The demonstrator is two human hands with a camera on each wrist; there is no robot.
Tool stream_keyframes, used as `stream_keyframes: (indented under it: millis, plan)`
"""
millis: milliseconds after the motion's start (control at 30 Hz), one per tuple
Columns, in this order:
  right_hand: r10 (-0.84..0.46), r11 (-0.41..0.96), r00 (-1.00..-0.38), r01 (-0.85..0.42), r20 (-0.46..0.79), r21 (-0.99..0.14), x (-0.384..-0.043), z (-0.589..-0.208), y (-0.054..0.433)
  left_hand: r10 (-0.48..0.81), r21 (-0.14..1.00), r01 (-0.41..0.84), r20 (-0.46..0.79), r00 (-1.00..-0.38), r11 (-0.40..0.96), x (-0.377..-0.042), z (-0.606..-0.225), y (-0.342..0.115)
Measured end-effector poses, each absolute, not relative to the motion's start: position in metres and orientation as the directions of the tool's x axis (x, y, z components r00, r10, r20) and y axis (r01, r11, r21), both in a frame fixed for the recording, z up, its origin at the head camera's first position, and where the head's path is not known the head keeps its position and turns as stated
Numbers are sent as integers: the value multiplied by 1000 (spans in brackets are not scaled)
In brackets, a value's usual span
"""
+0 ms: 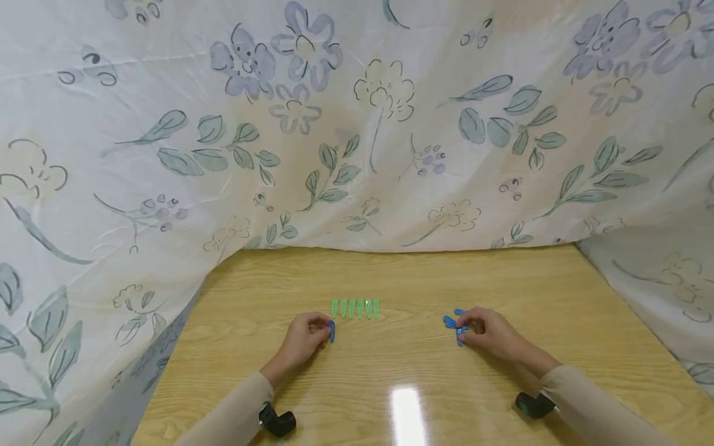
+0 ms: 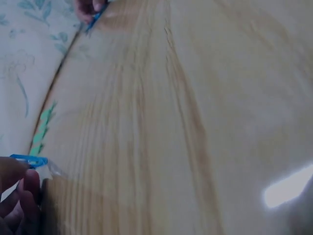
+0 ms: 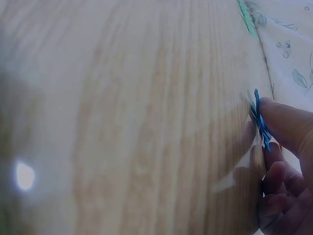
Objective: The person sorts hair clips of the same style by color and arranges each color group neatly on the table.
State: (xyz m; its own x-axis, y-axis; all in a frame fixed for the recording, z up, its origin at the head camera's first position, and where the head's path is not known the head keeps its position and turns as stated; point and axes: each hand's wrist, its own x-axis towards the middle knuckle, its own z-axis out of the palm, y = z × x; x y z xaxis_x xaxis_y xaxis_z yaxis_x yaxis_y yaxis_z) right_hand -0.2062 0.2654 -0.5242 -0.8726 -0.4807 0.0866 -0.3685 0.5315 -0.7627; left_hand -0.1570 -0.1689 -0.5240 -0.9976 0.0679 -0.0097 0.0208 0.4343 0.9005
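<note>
My left hand (image 1: pixel 305 334) pinches a blue hair clip (image 1: pixel 331 331) between thumb and fingertips, just below the left end of a row of green hair clips (image 1: pixel 352 308). In the left wrist view that blue clip (image 2: pixel 30 159) sticks out from the fingertips. To the right, my right hand (image 1: pixel 491 333) is at a small loose pile of blue hair clips (image 1: pixel 449 322), its thumb and forefinger curled about a clip there. The right wrist view shows the thumb and fingers close against the blue clips (image 3: pixel 261 122), partly hiding them.
The clips lie on a glossy wood-grain table (image 1: pixel 401 365). A floral cloth (image 1: pixel 357 155) hangs behind it and along both sides. Each wrist bears a black device (image 1: pixel 277 421). A bright light reflection shows near the front of the table.
</note>
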Motion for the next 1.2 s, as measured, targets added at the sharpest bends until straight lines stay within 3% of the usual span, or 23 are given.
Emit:
stream_keyframes:
  millis: [467,1200]
  plan:
    - [-480,547,-872,-380,93,-745,-207,-525,267,76,796,54,10,-997,602,-163,-522,-166]
    - [-490,545,-867,-386,92,-744,-207,-526,268,64,815,73,44,-997,575,-158,-525,-172]
